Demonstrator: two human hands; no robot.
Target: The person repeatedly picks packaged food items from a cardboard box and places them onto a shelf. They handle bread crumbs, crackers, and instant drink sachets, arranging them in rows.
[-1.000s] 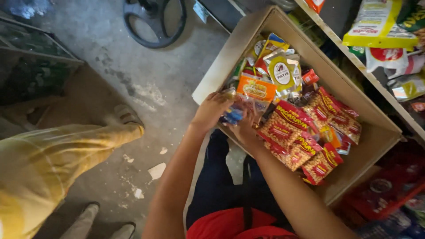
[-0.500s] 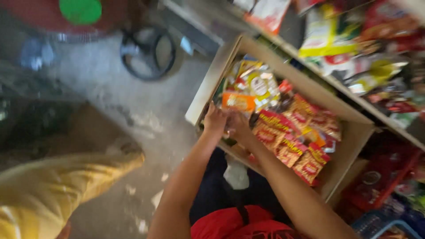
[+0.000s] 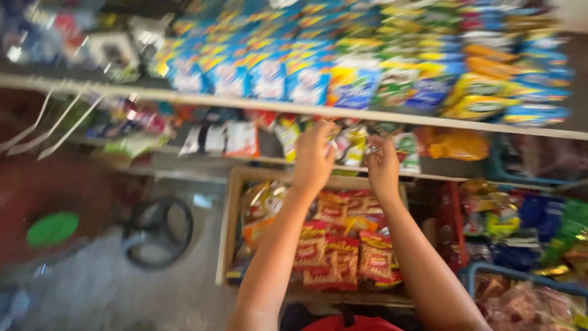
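Note:
The view is blurred by motion. My left hand (image 3: 315, 153) and my right hand (image 3: 383, 162) are raised side by side in front of the lower shelf (image 3: 184, 162), at a row of small white and yellow packets (image 3: 355, 147). Their fingers are curled. The blur hides whether they hold anything. Under my forearms stands an open cardboard box (image 3: 228, 227) full of red snack packets (image 3: 340, 257), with orange and clear packets at its left end.
An upper shelf (image 3: 294, 105) carries rows of blue, yellow and green snack bags (image 3: 343, 67). A black ring-shaped object (image 3: 156, 233) and a green round lid (image 3: 52, 228) are on the floor at left. Blue baskets of packets (image 3: 520, 276) stand at right.
Both hands have lifted out of the cardboard box and up to the lower shelf. The camera has tilted up from the floor to the shelves.

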